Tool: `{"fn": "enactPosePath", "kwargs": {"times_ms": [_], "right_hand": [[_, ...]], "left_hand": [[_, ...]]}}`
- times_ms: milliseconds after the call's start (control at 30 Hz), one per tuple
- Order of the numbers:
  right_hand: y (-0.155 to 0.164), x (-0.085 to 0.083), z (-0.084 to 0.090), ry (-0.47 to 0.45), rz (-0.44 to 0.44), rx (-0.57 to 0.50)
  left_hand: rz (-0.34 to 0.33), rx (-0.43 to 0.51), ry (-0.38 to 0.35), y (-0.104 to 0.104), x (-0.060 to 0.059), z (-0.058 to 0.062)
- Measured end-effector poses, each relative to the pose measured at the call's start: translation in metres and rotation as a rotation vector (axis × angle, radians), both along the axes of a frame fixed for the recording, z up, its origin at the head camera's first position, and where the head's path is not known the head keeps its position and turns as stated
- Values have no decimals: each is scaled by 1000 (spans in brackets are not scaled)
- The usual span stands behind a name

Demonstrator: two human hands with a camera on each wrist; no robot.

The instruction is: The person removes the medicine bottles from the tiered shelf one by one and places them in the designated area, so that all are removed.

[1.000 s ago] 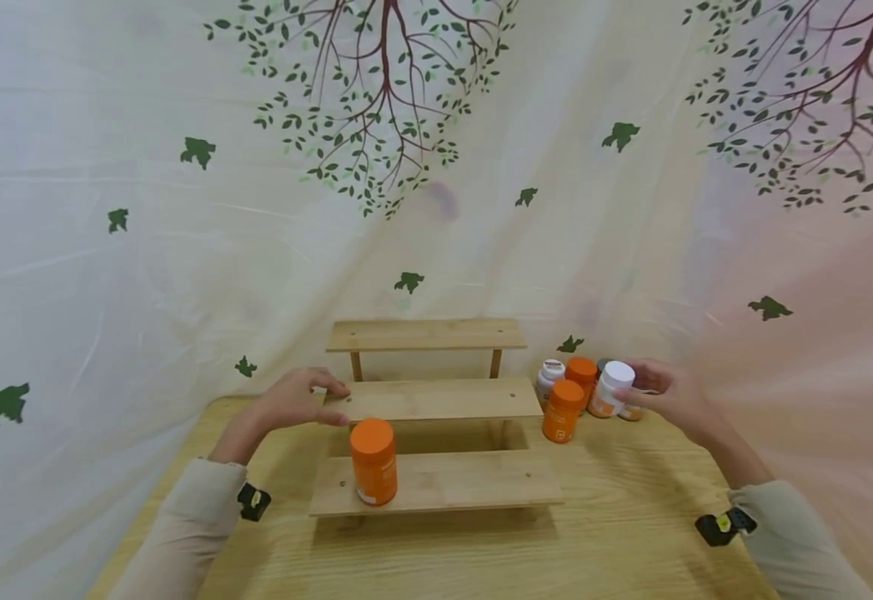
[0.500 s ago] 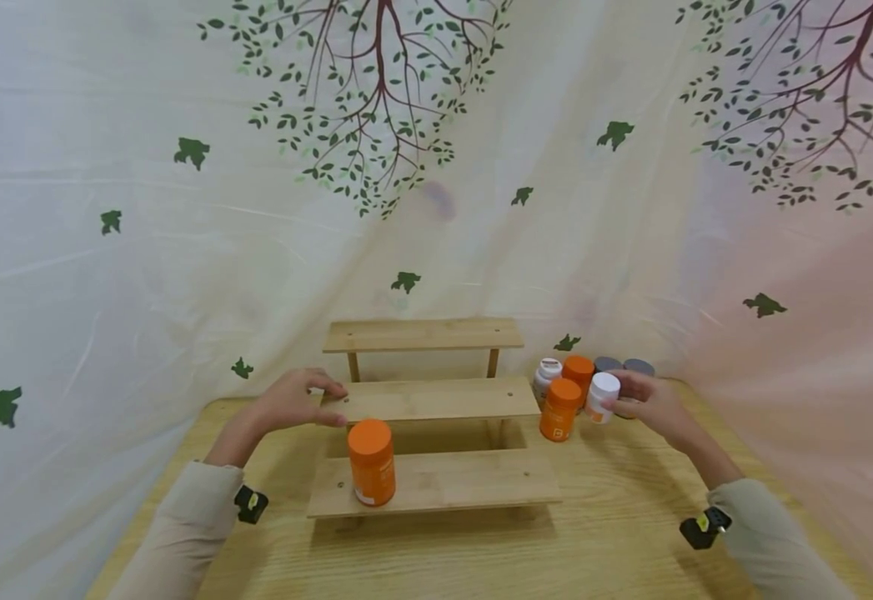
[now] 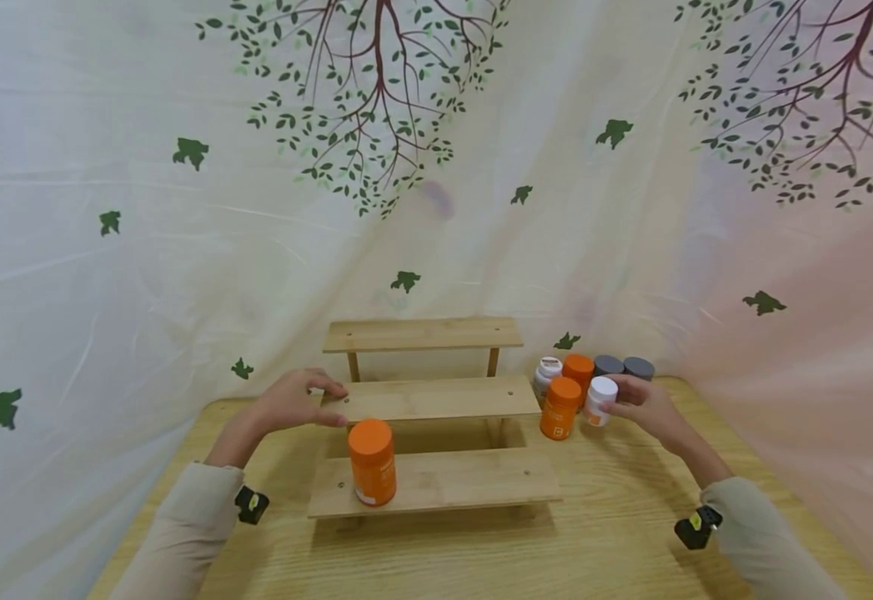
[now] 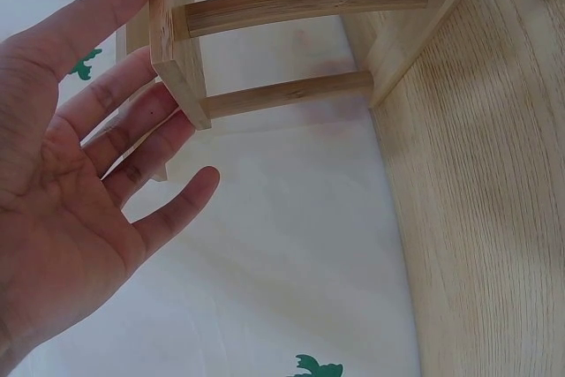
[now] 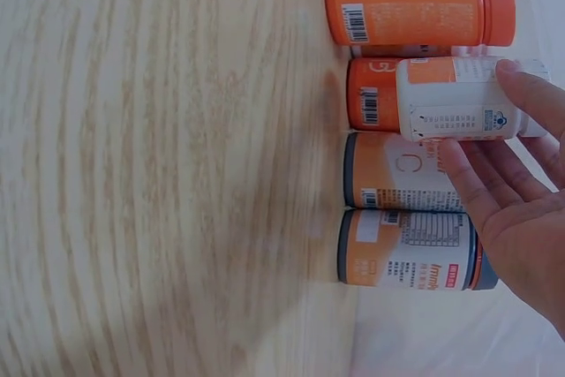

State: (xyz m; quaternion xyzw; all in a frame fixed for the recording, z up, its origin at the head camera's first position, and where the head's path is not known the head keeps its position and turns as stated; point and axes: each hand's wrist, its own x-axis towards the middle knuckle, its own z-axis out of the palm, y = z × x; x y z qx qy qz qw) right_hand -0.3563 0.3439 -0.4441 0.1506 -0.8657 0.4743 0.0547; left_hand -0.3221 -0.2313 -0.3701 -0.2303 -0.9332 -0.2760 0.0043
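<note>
Wooden desk [image 3: 631,533] under a leafy backdrop: right hand [image 3: 649,406] grips a white-capped bottle [image 3: 599,401] with an orange-and-white label beside the bottle cluster; left hand [image 3: 291,400], fingers flat, touches the 3-step shelf [image 3: 436,398].

Your table [image 3: 631,533] is light wood, grain running left-right. A three-step wooden rack [image 3: 428,400] stands on it mid-back, against the curtain. One orange bottle [image 3: 372,462] stands upright on the rack's lowest step, left end. Right of the rack, a bottle cluster [image 3: 589,387] sits directly on the table near the back edge: two orange, two white-capped, two grey-capped, packed close together, all upright. Rack's upper two steps carry nothing visible.
</note>
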Motion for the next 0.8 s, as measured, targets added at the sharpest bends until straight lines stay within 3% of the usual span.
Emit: {"fn": "enactPosePath", "kwargs": {"times_ms": [300,800], "right_hand": [[-2,1,-6,3,45,2],[-3,-8,-20,-9,34,5]], "left_hand": [[10,-1,-7,1,-1,-1],[14,-4,-11,0,0,0]]}}
